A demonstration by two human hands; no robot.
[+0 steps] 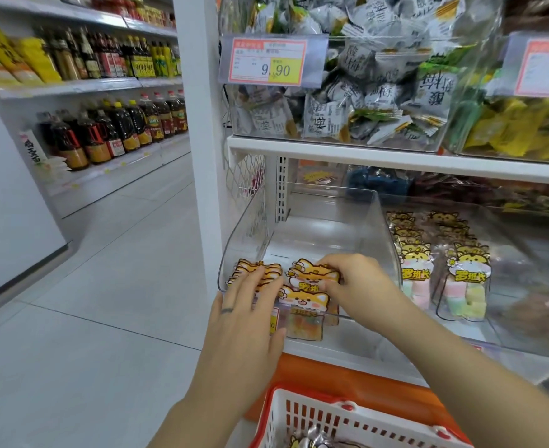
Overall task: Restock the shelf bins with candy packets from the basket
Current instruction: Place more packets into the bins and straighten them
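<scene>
A clear plastic shelf bin [376,227] stands on the lower shelf, with several orange cat-shaped candy packets [302,302] lying at its front. My left hand [247,305] lies flat, fingers spread, on the packets at the bin's left front. My right hand [354,276] reaches into the bin and pinches the top edge of a candy packet [312,273]. At the bottom edge sits the white basket [331,415] with a red rim, a packet just showing inside it.
To the right, a neighbouring bin [525,286] holds yellow cat packets with pastel sweets. The upper shelf [363,153] carries bins of grey-white packets behind a 9.90 price tag [270,61]. Bottles line the shelves [105,124] left of the tiled aisle.
</scene>
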